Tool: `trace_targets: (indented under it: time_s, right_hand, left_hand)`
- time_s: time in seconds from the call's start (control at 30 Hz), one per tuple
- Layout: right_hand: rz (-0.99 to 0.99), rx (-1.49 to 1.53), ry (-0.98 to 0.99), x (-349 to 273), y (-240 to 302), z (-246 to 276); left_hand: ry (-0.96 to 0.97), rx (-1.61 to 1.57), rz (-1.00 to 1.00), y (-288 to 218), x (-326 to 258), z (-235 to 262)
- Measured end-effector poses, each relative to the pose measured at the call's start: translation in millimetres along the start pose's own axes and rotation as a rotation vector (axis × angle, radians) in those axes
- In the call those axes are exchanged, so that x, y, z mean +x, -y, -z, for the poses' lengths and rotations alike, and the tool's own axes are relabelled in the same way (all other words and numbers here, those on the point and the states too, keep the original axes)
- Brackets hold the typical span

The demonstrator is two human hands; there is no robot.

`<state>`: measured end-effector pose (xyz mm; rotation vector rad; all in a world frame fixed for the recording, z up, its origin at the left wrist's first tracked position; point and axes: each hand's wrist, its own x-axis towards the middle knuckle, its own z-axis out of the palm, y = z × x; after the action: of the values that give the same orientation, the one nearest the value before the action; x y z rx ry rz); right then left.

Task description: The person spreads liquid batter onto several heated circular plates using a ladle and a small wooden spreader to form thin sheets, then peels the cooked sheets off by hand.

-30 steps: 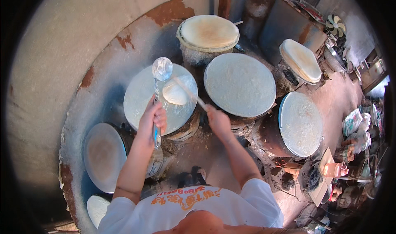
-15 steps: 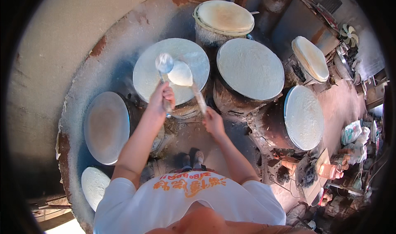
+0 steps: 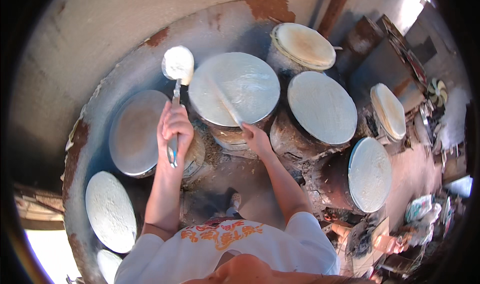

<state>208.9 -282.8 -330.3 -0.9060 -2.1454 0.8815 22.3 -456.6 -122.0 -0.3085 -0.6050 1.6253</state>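
My left hand (image 3: 175, 131) is closed round the handle of a metal ladle (image 3: 177, 91). Thick white batter (image 3: 178, 63) coats or fills the ladle's bowl, raised just left of a round griddle (image 3: 260, 86). A thin pale layer covers that griddle. In my right hand (image 3: 256, 138), at the griddle's near edge, the fingers grip a flat pale stick (image 3: 227, 105). The stick slants up and left over the coated surface. Its far end is blurred, so I cannot tell whether it touches.
More round griddles stand around me: a coated one (image 3: 322, 109) and another (image 3: 370, 174) on the right, a browned one (image 3: 134, 134) and a whitish one (image 3: 111, 211) on the left. Stacked flatbreads (image 3: 304, 44) sit at the back. A curved wall (image 3: 115, 64) bounds the left.
The ladle has moved left, off the griddle, and now shows white batter. The white lump beside the stick is gone from there. My view has shifted.
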Motion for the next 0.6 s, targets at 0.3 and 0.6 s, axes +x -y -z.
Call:
trace_targets:
  time_s: [0.3,0.6]
  right_hand:
    - [-0.119,0.267,0.214,-50,63,-67]
    - [-0.288,0.476,0.311,-20,170,-203]
  left_hand:
    - [-0.148,0.141,-0.057,-125,-74,-33]
    - [-0.5,0.606,-0.278,-218,-105,0]
